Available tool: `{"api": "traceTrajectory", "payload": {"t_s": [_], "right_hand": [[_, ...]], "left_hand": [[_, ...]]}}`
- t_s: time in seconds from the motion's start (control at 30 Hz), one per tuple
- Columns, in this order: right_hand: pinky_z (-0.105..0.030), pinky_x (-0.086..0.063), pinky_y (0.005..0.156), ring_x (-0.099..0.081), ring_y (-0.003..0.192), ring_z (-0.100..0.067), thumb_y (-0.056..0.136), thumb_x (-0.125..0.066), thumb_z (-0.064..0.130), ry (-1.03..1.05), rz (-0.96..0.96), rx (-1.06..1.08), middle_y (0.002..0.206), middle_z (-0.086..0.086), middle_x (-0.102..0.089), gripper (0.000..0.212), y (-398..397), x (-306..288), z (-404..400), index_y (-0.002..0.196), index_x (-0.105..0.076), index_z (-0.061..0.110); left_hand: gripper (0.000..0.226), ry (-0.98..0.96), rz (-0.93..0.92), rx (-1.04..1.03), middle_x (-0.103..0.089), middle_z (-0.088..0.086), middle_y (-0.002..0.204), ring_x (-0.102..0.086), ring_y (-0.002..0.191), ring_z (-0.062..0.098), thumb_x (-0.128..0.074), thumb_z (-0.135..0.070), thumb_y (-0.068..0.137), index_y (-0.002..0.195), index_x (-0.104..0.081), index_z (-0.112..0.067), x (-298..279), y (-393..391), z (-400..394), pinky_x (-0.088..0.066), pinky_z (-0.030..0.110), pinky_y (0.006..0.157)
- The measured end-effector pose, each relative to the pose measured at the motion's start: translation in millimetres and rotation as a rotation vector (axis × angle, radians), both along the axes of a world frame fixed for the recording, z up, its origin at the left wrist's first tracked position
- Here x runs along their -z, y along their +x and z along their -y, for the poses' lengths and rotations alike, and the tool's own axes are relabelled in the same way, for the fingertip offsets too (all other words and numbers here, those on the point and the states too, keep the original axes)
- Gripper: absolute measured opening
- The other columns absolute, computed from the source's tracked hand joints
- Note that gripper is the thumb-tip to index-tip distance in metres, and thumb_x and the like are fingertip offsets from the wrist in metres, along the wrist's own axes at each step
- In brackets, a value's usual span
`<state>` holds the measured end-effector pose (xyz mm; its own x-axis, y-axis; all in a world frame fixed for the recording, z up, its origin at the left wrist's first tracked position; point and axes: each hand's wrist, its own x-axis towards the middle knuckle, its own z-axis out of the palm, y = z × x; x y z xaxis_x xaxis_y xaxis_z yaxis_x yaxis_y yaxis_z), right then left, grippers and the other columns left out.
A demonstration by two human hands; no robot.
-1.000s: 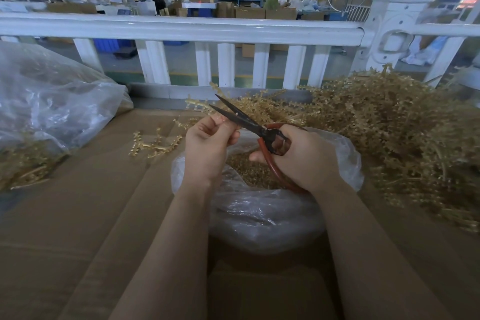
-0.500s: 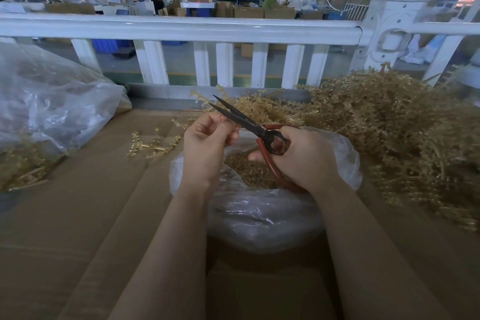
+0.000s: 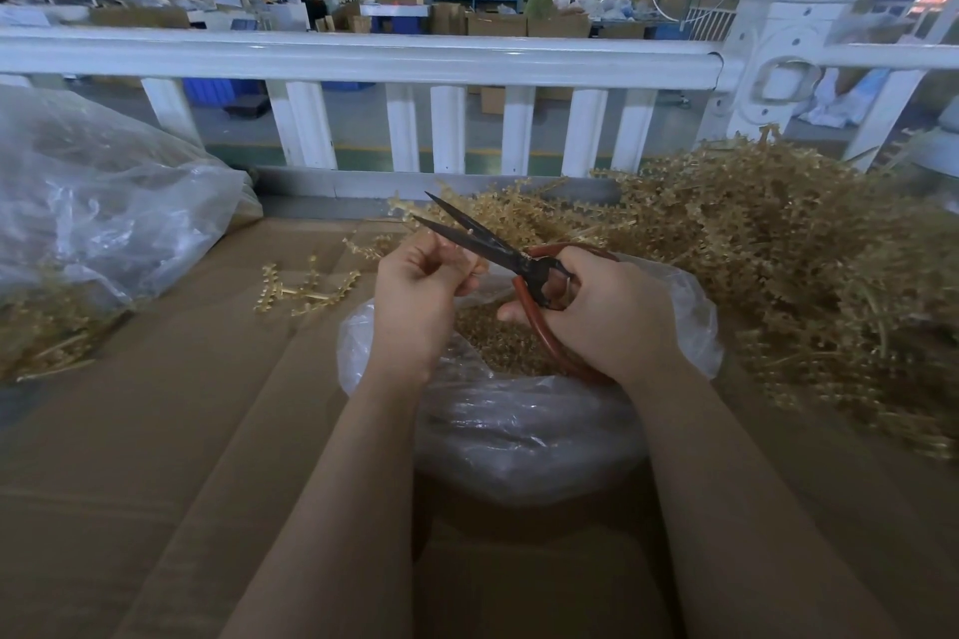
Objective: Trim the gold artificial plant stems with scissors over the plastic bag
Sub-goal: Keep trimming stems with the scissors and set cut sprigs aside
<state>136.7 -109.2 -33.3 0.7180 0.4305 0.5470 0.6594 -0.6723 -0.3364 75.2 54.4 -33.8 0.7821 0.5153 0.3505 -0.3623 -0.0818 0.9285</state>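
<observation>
A small gold plastic stem piece (image 3: 450, 252) is pinched between the curled fingertips of the left hand (image 3: 418, 296), right at the dark blades of the large scissors with red-brown looped handles (image 3: 524, 270); the piece is mostly hidden by the fingers, so its shape cannot be made out. The blades stand parted in a narrow V, tips pointing up and to the left, with the stem piece close to the lower blade. The right hand (image 3: 602, 311) grasps the scissors, its fingers curled through and round the handle loops. Both hands hang directly over the open mouth of the clear crumpled plastic bag (image 3: 519, 436), which sits on the brown cardboard surface (image 3: 155, 457) and holds a layer of small gold trimmings (image 3: 493, 343). To the right of this bag, and reaching behind it, lies a big tangled heap of gold artificial plant stems (image 3: 778, 265). To the left of the bag, a single loose gold sprig with several branches (image 3: 306, 288) lies flat on the cardboard. Farther left is a second, larger clear plastic bag (image 3: 104, 202) with gold stems showing under its lower edge. Beyond the bag runs a white railing with square balusters (image 3: 363, 57), and past it a workshop floor with cardboard boxes and seated people.
</observation>
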Motion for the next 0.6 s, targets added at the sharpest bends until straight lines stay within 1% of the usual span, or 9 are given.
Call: {"api": "traceTrajectory", "payload": {"t_s": [0.07, 0.2, 0.27, 0.37, 0.43, 0.5, 0.53, 0.57, 0.6], "right_hand": [[-0.014, -0.025, 0.046, -0.046, 0.057, 0.009, 0.065, -0.05, 0.09, -0.006, -0.006, 0.004, 0.061, 0.018, -0.055, 0.052, 0.3, 0.0, -0.2, 0.077, -0.054, 0.04], [-0.014, -0.034, 0.048, -0.052, 0.061, 0.006, 0.063, -0.05, 0.092, 0.007, -0.021, -0.004, 0.064, 0.015, -0.061, 0.063, 3.1, 2.8, -0.9, 0.079, -0.063, 0.033], [-0.016, -0.037, 0.048, -0.053, 0.06, 0.004, 0.063, -0.049, 0.092, 0.02, -0.02, -0.006, 0.063, 0.014, -0.06, 0.065, 3.9, 3.2, -1.4, 0.078, -0.064, 0.031], [-0.014, -0.032, 0.045, -0.054, 0.057, 0.001, 0.062, -0.05, 0.093, 0.03, -0.04, -0.017, 0.06, 0.014, -0.059, 0.063, 4.3, 2.9, -2.1, 0.072, -0.06, 0.032], [-0.015, -0.035, 0.045, -0.058, 0.065, 0.004, 0.059, -0.054, 0.093, 0.082, -0.104, -0.046, 0.058, 0.016, -0.058, 0.056, 5.5, 4.9, -3.2, 0.066, -0.055, 0.037], [-0.013, -0.035, 0.047, -0.058, 0.075, 0.012, 0.057, -0.056, 0.093, 0.151, -0.19, -0.056, 0.064, 0.021, -0.063, 0.056, 6.1, 6.4, -5.1, 0.066, -0.057, 0.038], [-0.012, -0.034, 0.049, -0.059, 0.073, 0.011, 0.056, -0.057, 0.092, 0.192, -0.227, -0.062, 0.07, 0.027, -0.064, 0.057, 6.4, 6.7, -6.5, 0.068, -0.06, 0.036], [-0.016, -0.039, 0.05, -0.061, 0.069, 0.007, 0.057, -0.059, 0.09, 0.248, -0.26, -0.075, 0.071, 0.029, -0.065, 0.058, 7.0, 7.0, -7.6, 0.07, -0.063, 0.034], [-0.018, -0.042, 0.05, -0.062, 0.063, 0.003, 0.058, -0.062, 0.087, 0.315, -0.289, -0.094, 0.069, 0.025, -0.066, 0.058, 7.4, 6.9, -8.6, 0.07, -0.066, 0.031]], "left_hand": [[0.028, -0.01, 0.005, 0.008, -0.063, 0.002, 0.067, -0.056, 0.057, 0.005, -0.055, 0.009, 0.094, 0.072, -0.059, -0.009, -0.7, -0.8, 0.2, -0.05, 0.018, 0.062], [0.027, -0.019, 0.016, 0.011, -0.058, 0.014, 0.071, -0.055, 0.057, 0.005, -0.054, 0.009, 0.094, 0.071, -0.055, -0.006, -1.6, -1.5, 0.9, -0.049, 0.017, 0.062], [0.028, -0.024, 0.015, 0.013, -0.06, 0.008, 0.068, -0.056, 0.056, 0.005, -0.055, 0.008, 0.094, 0.071, -0.057, -0.007, -1.9, -1.8, 0.8, -0.049, 0.017, 0.061], [0.027, -0.041, 0.005, 0.023, -0.063, 0.004, 0.069, -0.057, 0.058, 0.005, -0.056, 0.005, 0.094, 0.072, -0.061, -0.009, -1.9, -2.4, 0.2, -0.05, 0.017, 0.061], [0.024, -0.089, -0.012, 0.042, -0.064, 0.003, 0.07, -0.058, 0.06, 0.006, -0.057, 0.004, 0.094, 0.075, -0.064, -0.008, -2.0, -2.2, 0.1, -0.05, 0.018, 0.061], [0.017, -0.156, -0.053, 0.068, -0.065, 0.002, 0.071, -0.059, 0.06, 0.006, -0.059, 0.001, 0.094, 0.079, -0.066, -0.005, -2.0, -1.4, 0.5, -0.05, 0.018, 0.06], [0.014, -0.192, -0.08, 0.085, -0.066, 0.002, 0.071, -0.061, 0.061, 0.006, -0.06, 0.0, 0.094, 0.082, -0.067, -0.003, -2.2, -1.3, 0.8, -0.051, 0.018, 0.06], [0.012, -0.221, -0.106, 0.106, -0.066, 0.003, 0.071, -0.061, 0.062, 0.007, -0.062, 0.0, 0.093, 0.084, -0.068, -0.003, -1.9, -1.1, 1.4, -0.051, 0.018, 0.061], [0.012, -0.231, -0.13, 0.13, -0.067, 0.003, 0.07, -0.062, 0.063, 0.009, -0.063, 0.0, 0.092, 0.083, -0.07, -0.004, -1.5, -1.0, 2.1, -0.051, 0.019, 0.061]]}}
